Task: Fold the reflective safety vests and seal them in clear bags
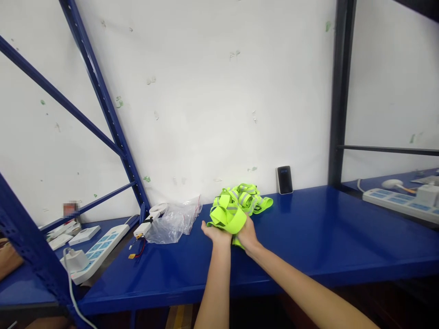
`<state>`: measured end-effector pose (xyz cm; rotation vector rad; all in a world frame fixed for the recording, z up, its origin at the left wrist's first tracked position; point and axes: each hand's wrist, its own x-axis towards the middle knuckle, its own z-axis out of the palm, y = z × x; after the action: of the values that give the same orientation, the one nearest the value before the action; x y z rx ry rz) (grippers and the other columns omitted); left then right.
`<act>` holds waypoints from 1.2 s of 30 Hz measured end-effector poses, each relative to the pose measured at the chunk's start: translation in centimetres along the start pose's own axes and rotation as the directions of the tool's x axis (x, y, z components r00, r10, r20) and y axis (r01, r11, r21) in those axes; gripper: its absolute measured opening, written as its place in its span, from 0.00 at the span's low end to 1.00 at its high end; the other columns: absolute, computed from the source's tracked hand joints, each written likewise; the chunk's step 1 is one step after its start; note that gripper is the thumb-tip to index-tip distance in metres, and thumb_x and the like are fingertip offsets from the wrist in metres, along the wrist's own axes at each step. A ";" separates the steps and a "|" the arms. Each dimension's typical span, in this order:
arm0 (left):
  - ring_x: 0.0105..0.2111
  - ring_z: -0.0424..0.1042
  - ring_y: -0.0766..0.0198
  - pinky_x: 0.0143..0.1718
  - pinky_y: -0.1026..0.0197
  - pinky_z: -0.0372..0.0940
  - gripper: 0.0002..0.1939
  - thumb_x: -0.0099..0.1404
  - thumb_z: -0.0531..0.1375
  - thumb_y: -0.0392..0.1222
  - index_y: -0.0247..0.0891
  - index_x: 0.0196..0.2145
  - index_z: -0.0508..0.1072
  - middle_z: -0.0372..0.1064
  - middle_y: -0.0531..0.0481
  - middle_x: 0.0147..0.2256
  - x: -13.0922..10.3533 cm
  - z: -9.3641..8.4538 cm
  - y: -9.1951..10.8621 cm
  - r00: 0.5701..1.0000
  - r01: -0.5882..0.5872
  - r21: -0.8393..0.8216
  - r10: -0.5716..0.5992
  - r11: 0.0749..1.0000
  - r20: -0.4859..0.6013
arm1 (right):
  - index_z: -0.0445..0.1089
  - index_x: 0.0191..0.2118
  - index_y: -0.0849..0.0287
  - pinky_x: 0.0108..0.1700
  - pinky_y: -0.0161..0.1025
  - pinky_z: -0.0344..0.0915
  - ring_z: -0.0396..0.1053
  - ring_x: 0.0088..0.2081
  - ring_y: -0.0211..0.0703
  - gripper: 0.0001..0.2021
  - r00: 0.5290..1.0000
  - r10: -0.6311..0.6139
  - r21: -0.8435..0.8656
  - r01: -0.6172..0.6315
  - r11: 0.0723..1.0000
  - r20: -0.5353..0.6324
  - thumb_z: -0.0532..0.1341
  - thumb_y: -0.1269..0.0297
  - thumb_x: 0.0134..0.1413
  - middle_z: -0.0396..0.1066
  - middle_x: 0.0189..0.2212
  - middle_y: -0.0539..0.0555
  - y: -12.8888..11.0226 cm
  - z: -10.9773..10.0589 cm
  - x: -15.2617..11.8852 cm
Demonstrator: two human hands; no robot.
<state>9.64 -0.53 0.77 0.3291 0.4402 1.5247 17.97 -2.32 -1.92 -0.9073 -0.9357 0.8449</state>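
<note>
A glossy blue tabletop spans the scene, its far edge along a white wall marked with chipped patches, some green. A blue perforated upright rises at the far left, a dark post at the far right.

Near the middle of the far edge lies a heap of fluorescent yellow-green reflective straps. The left hand cups its near left side, thumb outward; the right hand curves against its near right side. The fabric hides the fingers, so how tightly either closes I cannot tell.

To the left lies a clear plastic bag; to the right, a small black-fronted device stands by the wall. White power strips show beyond both ends.
</note>
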 end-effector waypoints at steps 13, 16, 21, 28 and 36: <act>0.62 0.57 0.54 0.53 0.53 0.64 0.37 0.68 0.37 0.58 0.30 0.66 0.45 0.50 0.33 0.64 -5.9 1.2 8.3 0.902 -0.027 -0.261 0.136 0.965 0.410 | 0.69 0.51 0.57 0.32 0.39 0.62 0.58 0.20 0.38 0.22 0.960 -0.218 -0.558 0.278 0.782 0.173 0.54 0.65 0.48 0.72 0.27 0.50 -6.0 -3.8 7.0; 0.63 0.54 0.51 0.58 0.50 0.58 0.42 0.63 0.40 0.67 0.35 0.65 0.52 0.53 0.36 0.63 -4.7 2.1 8.5 0.864 -0.254 -0.092 0.269 0.963 0.426 | 0.71 0.45 0.58 0.29 0.38 0.59 0.57 0.21 0.38 0.20 0.971 -0.231 -0.484 0.228 0.845 0.053 0.56 0.62 0.45 0.69 0.24 0.48 -5.9 -4.6 7.5; 0.66 0.46 0.49 0.65 0.45 0.41 0.35 0.60 0.57 0.57 0.41 0.62 0.60 0.54 0.40 0.63 -3.1 1.6 4.6 0.754 -0.583 0.508 0.190 0.634 0.628 | 0.73 0.39 0.59 0.24 0.36 0.52 0.51 0.18 0.37 0.17 0.993 -0.114 -0.416 0.115 0.902 0.026 0.58 0.52 0.48 0.58 0.15 0.44 -5.4 -4.7 7.1; 0.68 0.31 0.47 0.64 0.41 0.21 0.49 0.48 0.65 0.33 0.45 0.65 0.51 0.36 0.45 0.68 1.1 -1.3 0.9 0.660 -0.746 0.664 0.073 -0.052 0.747 | 0.70 0.28 0.59 0.29 0.37 0.56 0.58 0.24 0.40 0.19 0.953 -0.253 -0.470 0.301 0.830 0.164 0.58 0.47 0.51 0.64 0.19 0.48 -6.0 -2.9 5.9; 0.54 0.65 0.49 0.59 0.48 0.53 0.30 0.52 0.60 0.33 0.38 0.55 0.66 0.68 0.41 0.53 1.4 -2.1 -0.3 0.710 -0.677 0.628 0.114 0.384 0.695 | 0.73 0.32 0.60 0.36 0.39 0.65 0.70 0.34 0.48 0.16 0.992 -0.100 -0.158 0.112 0.981 0.078 0.65 0.50 0.44 0.75 0.33 0.54 -4.8 -0.7 4.2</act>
<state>8.90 0.72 -1.34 1.8112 0.6658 1.4716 21.04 -0.55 3.43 -0.9635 -1.1168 0.7205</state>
